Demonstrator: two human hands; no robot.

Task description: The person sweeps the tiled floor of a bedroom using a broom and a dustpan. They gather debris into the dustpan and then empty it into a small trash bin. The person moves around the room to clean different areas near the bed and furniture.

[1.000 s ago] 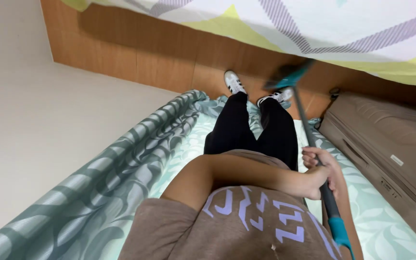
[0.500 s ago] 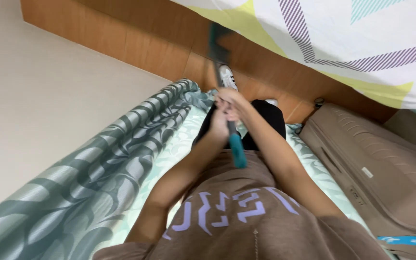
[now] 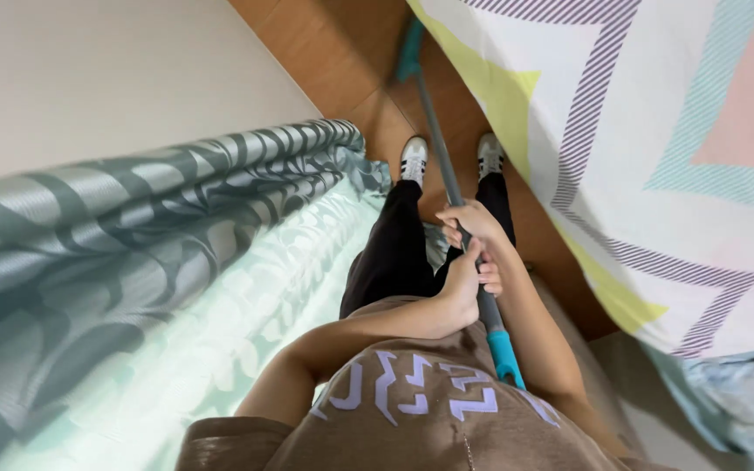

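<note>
- The person stands on the wooden floor (image 3: 368, 118), in the narrow strip between the curtain and the bed, and looks straight down along their own body.
- Both hands grip one long grey mop handle (image 3: 447, 174), which runs from in front of the chest out past the feet.
- The left hand (image 3: 464, 283) is closed round the handle, fingers wrapped fully about it, nearer to the body.
- The right hand (image 3: 473, 225) is closed round the same handle just beyond the left, the two hands touching one another.
- Below the hands the handle ends in a teal grip (image 3: 505, 356), which lies against the brown shirt (image 3: 429, 410).
- The far end carries a teal mop head (image 3: 409, 51), which sits on the floor close to the edge of the bed, beyond the shoes.
- Two white shoes (image 3: 414, 160) stand on the floor, one on each side of the handle, below black trousers (image 3: 390, 253).
- A grey-green patterned curtain (image 3: 133, 227) hangs along the left side, its folds reaching down near the left shoe.
- A bedspread (image 3: 656, 148) with striped chevrons in yellow, pink and pale blue fills the right side and overhangs the floor.
</note>
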